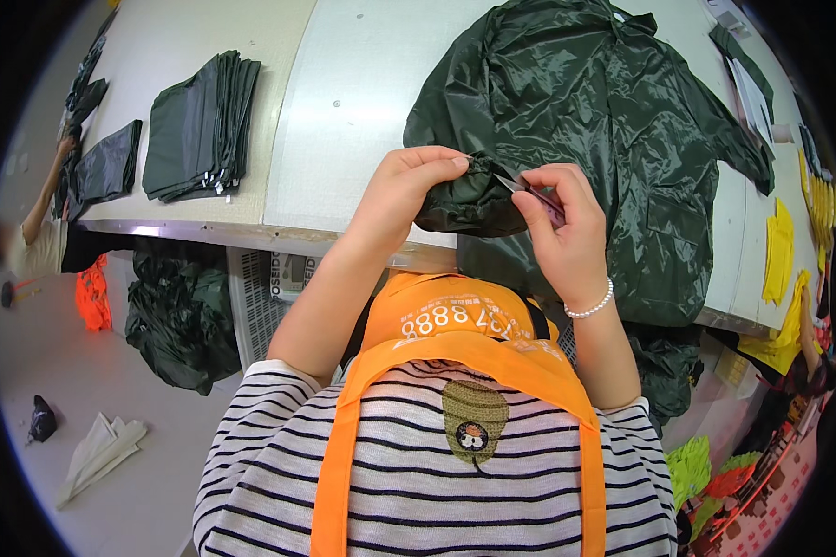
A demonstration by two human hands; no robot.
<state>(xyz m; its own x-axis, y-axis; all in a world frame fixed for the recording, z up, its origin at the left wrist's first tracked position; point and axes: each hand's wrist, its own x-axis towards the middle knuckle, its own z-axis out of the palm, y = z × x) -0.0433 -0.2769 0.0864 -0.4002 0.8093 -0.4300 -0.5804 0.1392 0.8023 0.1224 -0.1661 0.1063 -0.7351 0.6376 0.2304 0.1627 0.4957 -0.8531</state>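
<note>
A shiny dark green jacket (567, 111) lies spread over the table, its lower part hanging past the near edge. My left hand (409, 181) pinches the gathered end of its left sleeve, thumb on top. In my right hand (565, 218), small thread snips (550, 206) with a dark reddish grip are held between thumb and fingers. Their metal blades point left and touch or nearly touch the cloth beside my left thumb. Whether a thread lies between the blades is too small to tell.
A stack of folded dark green garments (200, 125) sits on the table (334, 102) to the left. Below are a dark green heap (181, 316) and a grey crate (251, 297). Yellow cloth (778, 251) lies at right. People work at both far sides.
</note>
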